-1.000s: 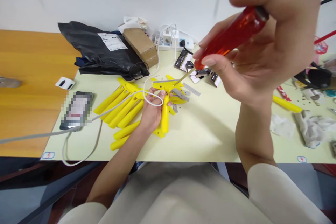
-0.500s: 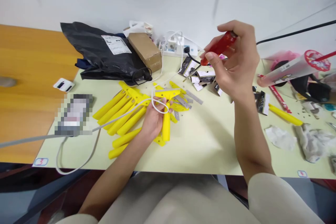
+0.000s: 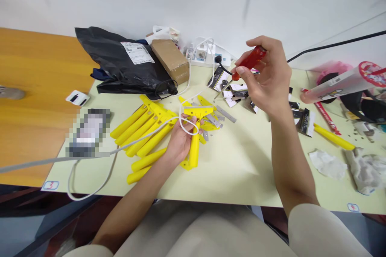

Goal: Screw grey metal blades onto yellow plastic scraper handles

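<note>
My left hand [image 3: 180, 139] is closed around a yellow scraper [image 3: 194, 150], whose T-shaped head carries a grey blade along its top edge. Raised at the right, my right hand [image 3: 267, 74] grips a screwdriver [image 3: 249, 63] by its red handle, the thin shaft slanting down to the left, apart from the scraper. Left of the held scraper lies a row of yellow scraper handles [image 3: 141, 126]. Several loose grey blades [image 3: 225, 113] and flat yellow pieces [image 3: 206, 102] are on the table just beyond it. A white cable [image 3: 157, 126] loops in front of my left hand.
A black plastic bag [image 3: 120, 62], a cardboard box [image 3: 171, 62] and a power strip [image 3: 208, 54] stand along the wall. Black-and-white packages [image 3: 239, 91] lie behind my right hand. At left is a blurred phone [image 3: 89, 131]; at right are a tall cup [image 3: 340, 84] and crumpled tissue [image 3: 327, 164].
My right hand with the screwdriver has come down slightly. My left hand still holds the scraper, whose handle now tilts a little. The whole view has shifted slightly.
</note>
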{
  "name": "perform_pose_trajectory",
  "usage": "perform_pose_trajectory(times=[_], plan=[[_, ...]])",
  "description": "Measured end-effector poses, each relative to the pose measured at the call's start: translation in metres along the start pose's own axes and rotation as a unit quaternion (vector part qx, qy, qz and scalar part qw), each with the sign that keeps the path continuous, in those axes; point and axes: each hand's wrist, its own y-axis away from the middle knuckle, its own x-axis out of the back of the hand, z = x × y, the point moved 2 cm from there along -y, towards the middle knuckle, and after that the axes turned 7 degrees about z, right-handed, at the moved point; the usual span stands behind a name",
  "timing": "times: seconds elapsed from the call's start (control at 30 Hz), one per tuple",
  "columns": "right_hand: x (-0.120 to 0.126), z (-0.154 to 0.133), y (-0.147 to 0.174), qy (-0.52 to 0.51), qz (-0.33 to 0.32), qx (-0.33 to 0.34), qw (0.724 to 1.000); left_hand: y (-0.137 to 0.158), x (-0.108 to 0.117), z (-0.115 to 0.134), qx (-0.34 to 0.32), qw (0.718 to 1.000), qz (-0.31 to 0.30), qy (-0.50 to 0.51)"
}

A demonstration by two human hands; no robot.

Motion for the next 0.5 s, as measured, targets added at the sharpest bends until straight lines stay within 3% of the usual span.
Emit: perform_pose_trajectory(times=[0.3, 0.5], plan=[[-0.002, 0.003, 0.000, -0.007, -0.004, 0.028, 1.000, 0.000, 0.000, 0.000, 0.002, 1.000, 0.001, 0.000], [0.009, -0.031, -0.006, 0.002, 0.047, 0.094, 0.994, 0.001, -0.001, -0.003, 0.005, 1.000, -0.027, -0.014]])
